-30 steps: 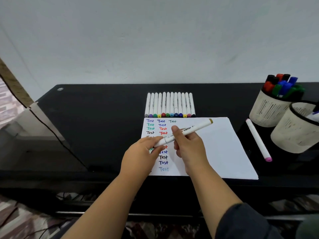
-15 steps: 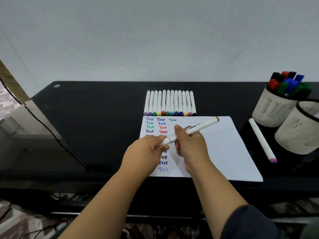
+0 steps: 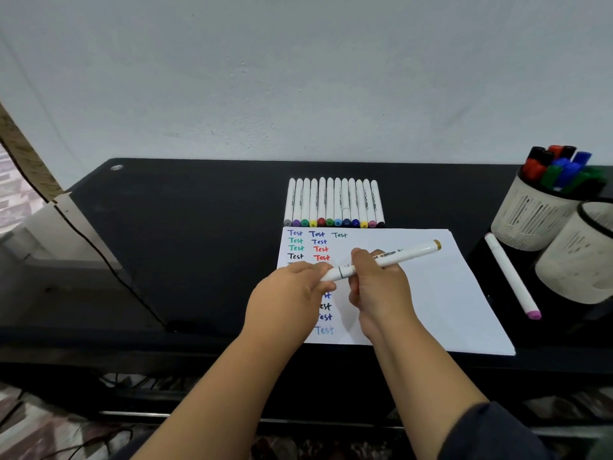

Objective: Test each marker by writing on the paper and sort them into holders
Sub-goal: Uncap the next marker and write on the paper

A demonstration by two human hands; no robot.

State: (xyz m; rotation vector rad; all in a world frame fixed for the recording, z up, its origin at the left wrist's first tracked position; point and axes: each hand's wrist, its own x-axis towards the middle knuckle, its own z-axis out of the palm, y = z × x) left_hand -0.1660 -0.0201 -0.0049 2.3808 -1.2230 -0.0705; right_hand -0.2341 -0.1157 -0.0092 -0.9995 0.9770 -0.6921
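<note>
A white marker with an olive-gold end cap slants above the white paper, which carries columns of the word "Test" in several colours. My right hand grips the marker's barrel. My left hand pinches the cap at its lower left end. A row of several white markers lies just behind the paper. A lone white marker with a pink end lies on the desk right of the paper. Two pale mesh holders stand at the right: the far holder is full of markers, the near holder is cut off by the frame.
The black desk stands against a pale wall. A dark cable runs across its left part. Cardboard and a window edge sit at the far left. The floor shows below the desk's front edge.
Both hands stay on the marker, which has hardly moved over the paper. The view has shifted slightly, sliding the holders toward the right edge.
</note>
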